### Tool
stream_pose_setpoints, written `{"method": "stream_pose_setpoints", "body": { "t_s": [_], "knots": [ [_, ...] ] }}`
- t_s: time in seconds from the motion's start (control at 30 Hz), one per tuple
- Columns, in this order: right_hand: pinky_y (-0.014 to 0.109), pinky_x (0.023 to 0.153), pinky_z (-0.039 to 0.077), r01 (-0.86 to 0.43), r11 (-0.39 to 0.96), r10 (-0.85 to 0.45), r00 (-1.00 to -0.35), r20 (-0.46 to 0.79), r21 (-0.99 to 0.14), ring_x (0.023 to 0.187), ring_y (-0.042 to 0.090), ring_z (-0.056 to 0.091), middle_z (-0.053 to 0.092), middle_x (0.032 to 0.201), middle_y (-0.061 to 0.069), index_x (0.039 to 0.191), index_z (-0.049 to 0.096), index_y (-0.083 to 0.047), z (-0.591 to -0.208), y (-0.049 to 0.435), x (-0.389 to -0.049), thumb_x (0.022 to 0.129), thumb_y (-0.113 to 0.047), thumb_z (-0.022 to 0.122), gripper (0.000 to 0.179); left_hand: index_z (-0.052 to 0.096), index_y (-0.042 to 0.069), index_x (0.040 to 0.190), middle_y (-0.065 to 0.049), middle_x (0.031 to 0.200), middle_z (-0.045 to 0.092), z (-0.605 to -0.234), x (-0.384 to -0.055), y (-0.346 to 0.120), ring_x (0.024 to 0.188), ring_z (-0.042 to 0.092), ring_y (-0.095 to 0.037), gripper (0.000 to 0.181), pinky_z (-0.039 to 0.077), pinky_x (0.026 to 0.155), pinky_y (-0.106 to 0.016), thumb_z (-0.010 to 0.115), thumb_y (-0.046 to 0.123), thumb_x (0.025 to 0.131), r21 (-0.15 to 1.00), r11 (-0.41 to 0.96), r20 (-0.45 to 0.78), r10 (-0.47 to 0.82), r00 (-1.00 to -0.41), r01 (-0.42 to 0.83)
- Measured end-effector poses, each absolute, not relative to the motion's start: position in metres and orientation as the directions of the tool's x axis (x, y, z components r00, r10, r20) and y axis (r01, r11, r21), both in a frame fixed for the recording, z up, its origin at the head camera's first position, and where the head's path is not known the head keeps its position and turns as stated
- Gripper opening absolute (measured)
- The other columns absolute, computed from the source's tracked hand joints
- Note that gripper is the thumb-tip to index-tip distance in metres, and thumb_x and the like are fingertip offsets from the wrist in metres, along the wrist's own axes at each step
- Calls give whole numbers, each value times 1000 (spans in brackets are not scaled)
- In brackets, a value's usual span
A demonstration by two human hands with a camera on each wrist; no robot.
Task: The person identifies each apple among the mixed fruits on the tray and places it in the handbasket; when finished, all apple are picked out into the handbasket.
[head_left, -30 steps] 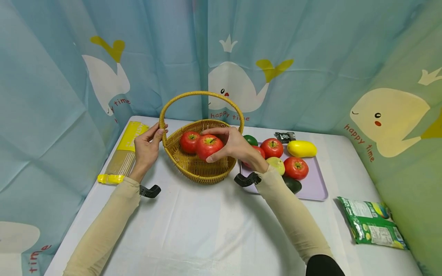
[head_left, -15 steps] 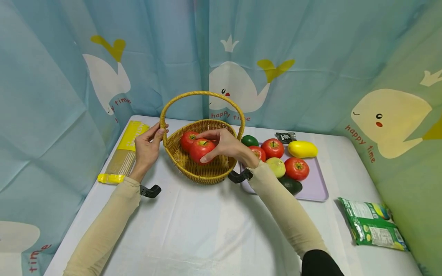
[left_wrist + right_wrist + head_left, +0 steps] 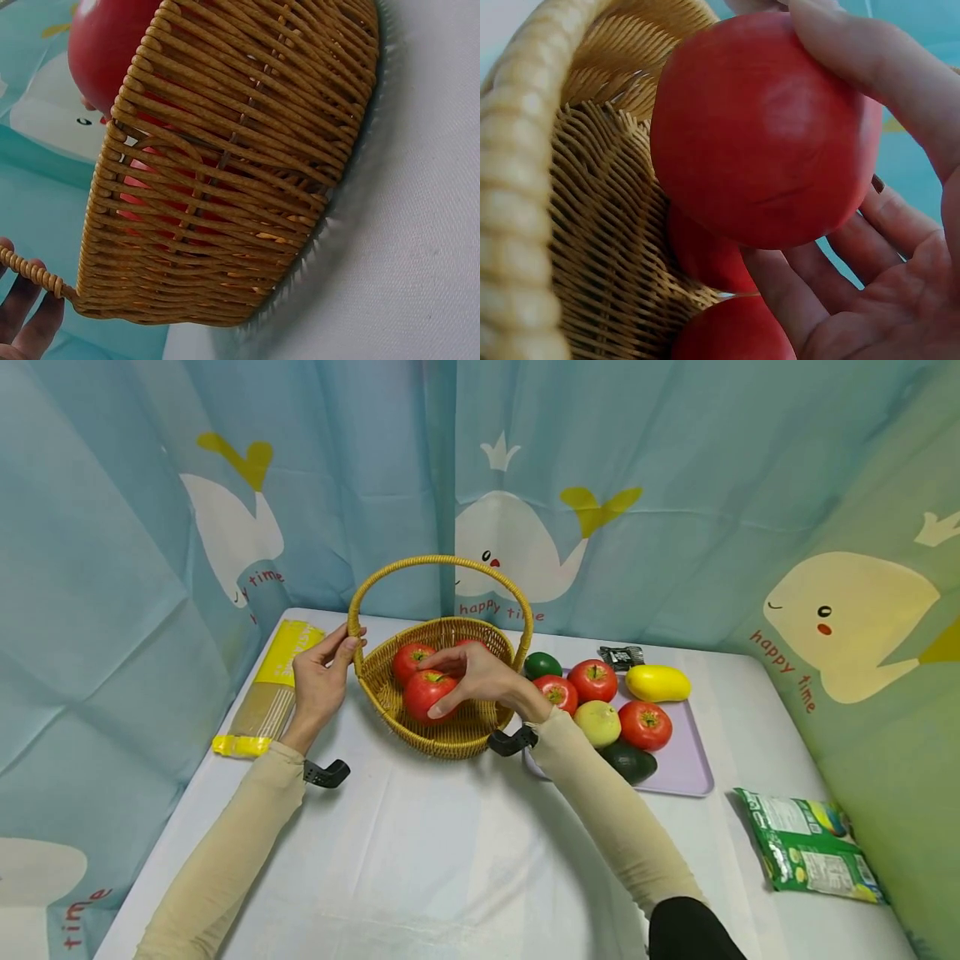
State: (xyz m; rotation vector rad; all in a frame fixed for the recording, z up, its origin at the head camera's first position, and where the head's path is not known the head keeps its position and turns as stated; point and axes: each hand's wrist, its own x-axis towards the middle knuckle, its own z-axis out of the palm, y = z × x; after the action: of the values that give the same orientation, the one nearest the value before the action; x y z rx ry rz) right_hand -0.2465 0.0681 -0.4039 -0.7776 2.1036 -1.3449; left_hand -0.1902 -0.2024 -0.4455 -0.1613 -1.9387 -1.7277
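My left hand (image 3: 321, 683) grips the yellow wicker basket (image 3: 442, 748) at the left foot of its tall handle. With thumb and fingers, my right hand (image 3: 486, 678) holds a red apple (image 3: 427, 697) low over the basket's opening. Beneath it in the right wrist view, two more red apples (image 3: 735, 331) lie inside the basket. From the head, one apple (image 3: 409, 660) shows at the left and another (image 3: 472, 642) is mostly hidden behind my right hand. The left wrist view shows red through the woven side (image 3: 195, 187).
Right of the basket, a lilac tray (image 3: 686, 768) bears red apples (image 3: 645, 725), a pale green fruit (image 3: 597, 724), a dark avocado (image 3: 630, 762) and a yellow fruit (image 3: 657, 683). A yellow noodle packet (image 3: 266, 693) lies left, a green snack bag (image 3: 810, 843) right, a small black packet (image 3: 621, 657) behind.
My right hand has carried the apple left and slightly down into the basket's opening. An apple at the basket's back has come into view. My left hand has stayed at the handle.
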Motion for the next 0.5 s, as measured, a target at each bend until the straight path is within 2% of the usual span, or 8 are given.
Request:
{"method": "stream_pose_setpoints", "body": {
  "t_s": [0.17,0.5],
  "knots": [
    [36,104,59,-223,375,-707,-696,-123,-900,118,20,69,76,129,0,129,77,-17,-405,62,-245,69,-17,102,64,68,1,139,-25,126,74,-446,-190,-203,104,74,2,35,60,90,-14,65,10,106,885,172,465,-251,-849,433],
    [34,112,54,-262,449,-715,-678,-168,-854,128,18,64,74,134,2,129,75,-12,-411,53,-245,70,-18,102,66,69,1,139,-25,126,75,-446,-191,-203,103,74,2,34,60,89,-14,65,11,106,885,172,464,-254,-849,432]
  ]
}}
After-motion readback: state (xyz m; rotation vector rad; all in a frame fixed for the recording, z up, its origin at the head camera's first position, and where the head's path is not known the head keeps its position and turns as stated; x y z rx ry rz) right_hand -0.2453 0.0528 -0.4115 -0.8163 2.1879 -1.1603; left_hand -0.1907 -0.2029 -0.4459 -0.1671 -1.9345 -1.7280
